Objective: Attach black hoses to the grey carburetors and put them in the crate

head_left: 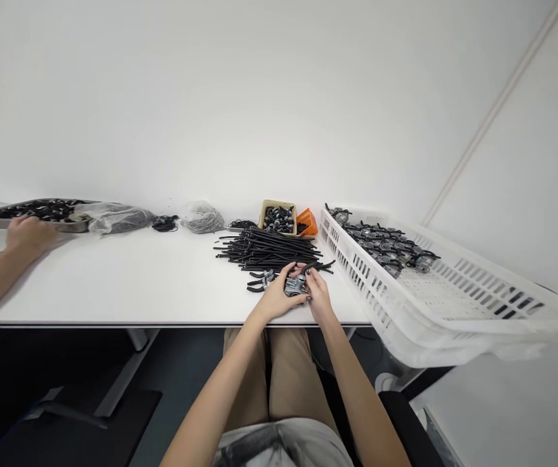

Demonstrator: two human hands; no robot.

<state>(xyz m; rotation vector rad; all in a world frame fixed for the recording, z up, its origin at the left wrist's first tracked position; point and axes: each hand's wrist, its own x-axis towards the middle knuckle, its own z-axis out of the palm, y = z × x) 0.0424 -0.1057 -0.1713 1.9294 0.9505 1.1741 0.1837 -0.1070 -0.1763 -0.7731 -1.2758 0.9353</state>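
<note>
Near the table's front edge, my left hand [275, 298] is closed on the left side of a small grey plastic part [296, 285] with a black tube on it. My right hand [320, 297] pinches the same part from the right, around its black tube end. The part's exact kind does not show, and fingers cover some of it. Just left of my left hand lies another grey piece with black tubes [261, 280]. Directly beyond both hands is a heap of black tubes [269, 250], most of them lying crosswise.
On my right, a white slotted crate [366, 292] carries several grey assemblies [386, 243]. Behind the tubes stand a beige bin [261, 214] of small parts and an orange basket [312, 222]. Farther left lie plastic bags [204, 217] and a tray [72, 227], where another person's hand [30, 235] rests.
</note>
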